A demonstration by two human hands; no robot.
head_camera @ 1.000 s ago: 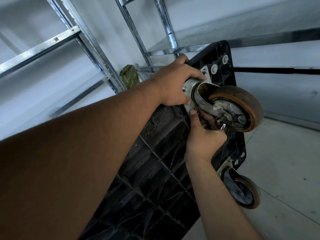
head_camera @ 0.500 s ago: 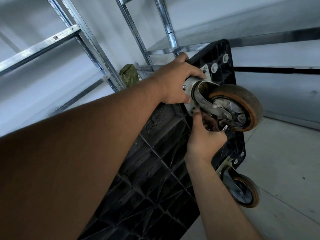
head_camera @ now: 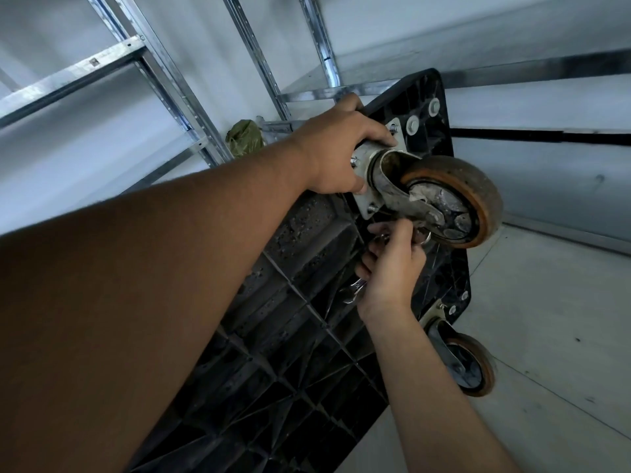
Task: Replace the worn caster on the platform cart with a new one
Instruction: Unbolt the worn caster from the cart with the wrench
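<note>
worn caster [head_camera: 444, 199] is gripped by left hand [head_camera: 341, 155], small hardware [head_camera: 354, 289] pinched in right hand [head_camera: 389, 268]; looks like removal, straight pull-off needed next.

left forearm [head_camera: 153, 285]: bare to frame edge | right forearm [head_camera: 426, 387]: bare | left hand [head_camera: 336, 155], right hand [head_camera: 389, 271]: bare

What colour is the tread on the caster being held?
Dirty orange-brown; the caster tread shows best in the head view.
</note>
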